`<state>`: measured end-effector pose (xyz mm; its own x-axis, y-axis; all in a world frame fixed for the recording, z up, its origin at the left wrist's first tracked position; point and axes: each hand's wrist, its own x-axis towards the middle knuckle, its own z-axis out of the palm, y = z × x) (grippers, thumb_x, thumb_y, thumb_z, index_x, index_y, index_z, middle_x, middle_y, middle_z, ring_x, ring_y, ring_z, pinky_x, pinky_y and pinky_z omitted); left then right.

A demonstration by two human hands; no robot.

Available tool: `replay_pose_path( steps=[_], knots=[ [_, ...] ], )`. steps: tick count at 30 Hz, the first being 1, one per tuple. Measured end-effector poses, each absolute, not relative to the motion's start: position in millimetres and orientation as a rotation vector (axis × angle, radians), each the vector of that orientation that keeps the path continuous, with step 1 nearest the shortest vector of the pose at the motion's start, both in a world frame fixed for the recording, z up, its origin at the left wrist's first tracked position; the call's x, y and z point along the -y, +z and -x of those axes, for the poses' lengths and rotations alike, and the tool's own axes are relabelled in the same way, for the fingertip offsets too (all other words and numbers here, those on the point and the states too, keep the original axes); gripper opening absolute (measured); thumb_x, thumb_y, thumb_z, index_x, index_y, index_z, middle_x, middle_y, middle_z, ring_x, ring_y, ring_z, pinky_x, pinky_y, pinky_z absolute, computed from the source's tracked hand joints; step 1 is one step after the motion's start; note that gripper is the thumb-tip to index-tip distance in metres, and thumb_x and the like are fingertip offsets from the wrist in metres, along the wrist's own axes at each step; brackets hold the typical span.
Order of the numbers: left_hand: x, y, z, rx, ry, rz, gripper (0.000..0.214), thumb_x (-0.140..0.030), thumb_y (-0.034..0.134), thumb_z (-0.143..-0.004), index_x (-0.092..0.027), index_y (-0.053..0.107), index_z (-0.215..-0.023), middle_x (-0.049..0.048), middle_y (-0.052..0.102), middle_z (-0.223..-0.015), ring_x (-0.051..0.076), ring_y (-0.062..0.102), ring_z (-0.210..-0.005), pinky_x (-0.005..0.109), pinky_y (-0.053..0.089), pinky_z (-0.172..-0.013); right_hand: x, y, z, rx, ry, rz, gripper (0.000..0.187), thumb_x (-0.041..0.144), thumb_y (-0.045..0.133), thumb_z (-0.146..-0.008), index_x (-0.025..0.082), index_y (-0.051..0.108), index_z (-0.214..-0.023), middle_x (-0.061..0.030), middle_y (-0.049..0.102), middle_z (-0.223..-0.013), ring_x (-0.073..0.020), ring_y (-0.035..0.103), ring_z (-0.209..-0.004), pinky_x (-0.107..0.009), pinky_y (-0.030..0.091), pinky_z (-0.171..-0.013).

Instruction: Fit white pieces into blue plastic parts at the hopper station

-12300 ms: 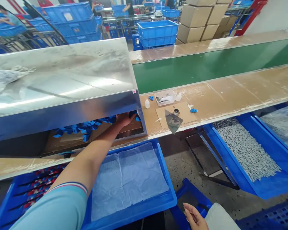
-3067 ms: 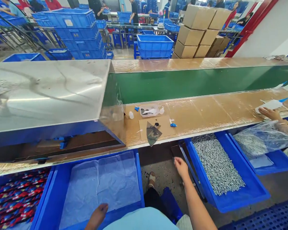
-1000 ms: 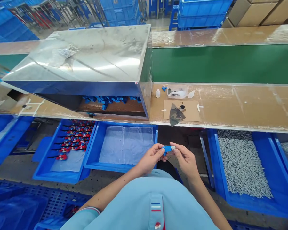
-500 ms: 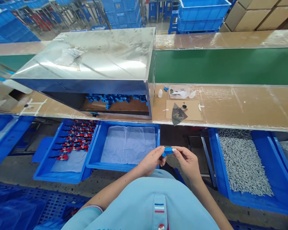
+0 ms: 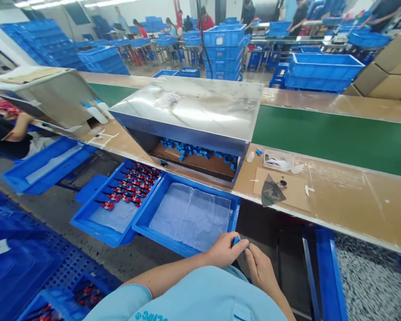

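Note:
Both my hands meet low in the middle of the view, in front of my light blue shirt. My left hand (image 5: 224,251) is closed round a small blue plastic part (image 5: 236,240), of which only a corner shows between the fingers. My right hand (image 5: 259,266) is pinched against the same part from the right. Just beyond my hands stands a blue tray (image 5: 143,223) lined with a pale sheet. Many more blue parts (image 5: 194,150) lie under the shiny metal hood (image 5: 194,107) on the bench.
A blue tray of red and dark pieces (image 5: 128,187) sits left of the lined tray. A bin of small grey pieces (image 5: 370,281) is at the lower right. On the brown bench (image 5: 354,200) lie a cardboard sheet, a camouflage scrap (image 5: 270,192) and a clear box (image 5: 276,160). Behind runs a green belt (image 5: 334,133). A co-worker's arm (image 5: 16,129) shows far left.
My hands have closed tighter round the blue part and sit lower in view. My head has turned left and lifted, so the hood and trays now lie more to the centre.

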<state>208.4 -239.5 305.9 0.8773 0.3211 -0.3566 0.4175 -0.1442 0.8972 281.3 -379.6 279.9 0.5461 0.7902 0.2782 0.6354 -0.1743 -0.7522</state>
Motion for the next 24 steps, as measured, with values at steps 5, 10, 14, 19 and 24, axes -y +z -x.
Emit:
replay_pose_path(
  steps=[5, 10, 14, 19, 24],
  knots=[
    [237, 300, -201, -0.657, -0.069, -1.447, 0.062, -0.082, 0.042, -0.075, -0.02, 0.042, -0.065, -0.0063, 0.036, -0.053, 0.01, 0.035, -0.055, 0.024, 0.029, -0.054, 369, 277, -268, 0.908, 0.42, 1.926, 0.046, 0.043, 0.036, -0.099, 0.016, 0.047, -0.063, 0.0017, 0.049, -0.056, -0.0064, 0.047, -0.051, -0.016, 0.036, -0.048],
    [224, 318, -197, -0.713, 0.014, -1.242, 0.064, -0.083, 0.046, -0.073, -0.02, 0.041, -0.069, -0.0082, 0.034, -0.052, 0.008, 0.031, -0.051, 0.024, 0.028, -0.053, 355, 301, -274, 0.833, 0.415, 1.872, 0.04, 0.045, 0.04, -0.095, 0.017, 0.056, -0.072, 0.0001, 0.054, -0.061, -0.0076, 0.05, -0.054, -0.017, 0.04, -0.052],
    [220, 322, -193, -0.697, 0.081, -1.13, 0.065, -0.083, 0.053, -0.069, -0.02, 0.042, -0.077, -0.0094, 0.034, -0.052, 0.007, 0.03, -0.05, 0.024, 0.027, -0.052, 349, 304, -274, 0.765, 0.404, 1.824, 0.029, 0.041, 0.048, -0.092, 0.016, 0.064, -0.091, -0.0039, 0.066, -0.078, -0.0097, 0.059, -0.062, -0.02, 0.048, -0.058],
    [221, 323, -189, -0.596, 0.111, -1.081, 0.062, -0.078, 0.057, -0.072, -0.019, 0.046, -0.088, -0.0071, 0.043, -0.059, 0.008, 0.038, -0.056, 0.023, 0.032, -0.057, 344, 308, -272, 0.794, 0.285, 1.799, 0.021, 0.036, 0.057, -0.089, 0.017, 0.067, -0.089, -0.0044, 0.067, -0.077, -0.0106, 0.062, -0.065, -0.02, 0.051, -0.061],
    [216, 327, -185, -0.505, 0.073, -1.135, 0.06, -0.072, 0.06, -0.076, -0.018, 0.048, -0.098, -0.0056, 0.045, -0.065, 0.009, 0.041, -0.061, 0.024, 0.034, -0.061, 344, 316, -275, 0.813, 0.259, 1.795, 0.017, 0.032, 0.06, -0.089, 0.017, 0.068, -0.093, -0.0043, 0.067, -0.081, -0.01, 0.061, -0.068, -0.02, 0.052, -0.062]
  ],
)
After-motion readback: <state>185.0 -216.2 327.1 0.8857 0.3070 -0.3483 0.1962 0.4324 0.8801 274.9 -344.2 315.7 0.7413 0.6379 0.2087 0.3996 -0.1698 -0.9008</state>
